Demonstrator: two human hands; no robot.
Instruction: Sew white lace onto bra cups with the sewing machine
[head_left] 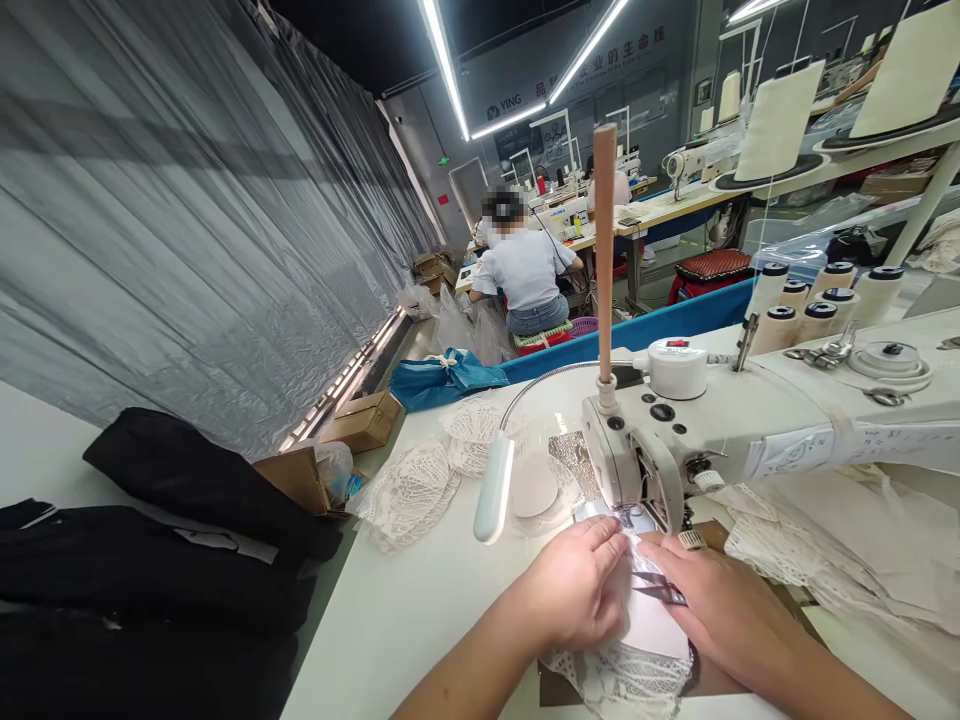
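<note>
A white lace piece with a smooth pale panel (652, 625) lies under the sewing machine (622, 450). Its patterned lace edge hangs toward me. On the left side of the panel, my left hand (577, 580) presses with bent, closed fingers close to the needle area. My right hand (709, 590) is curled around a small pair of scissors (660, 588), whose blades point left over the panel. Its fingertips also reach the fabric beside the presser foot. The needle tip is hard to make out behind the fingers.
Lace pieces (420, 490) lie left on the white table, near a lamp (495, 490) on a bendable neck. More lace (832, 550) is heaped at right. Thread cones (817, 300) stand behind the machine. A wooden rod (604, 250) rises from it. A seated person (525, 270) works ahead.
</note>
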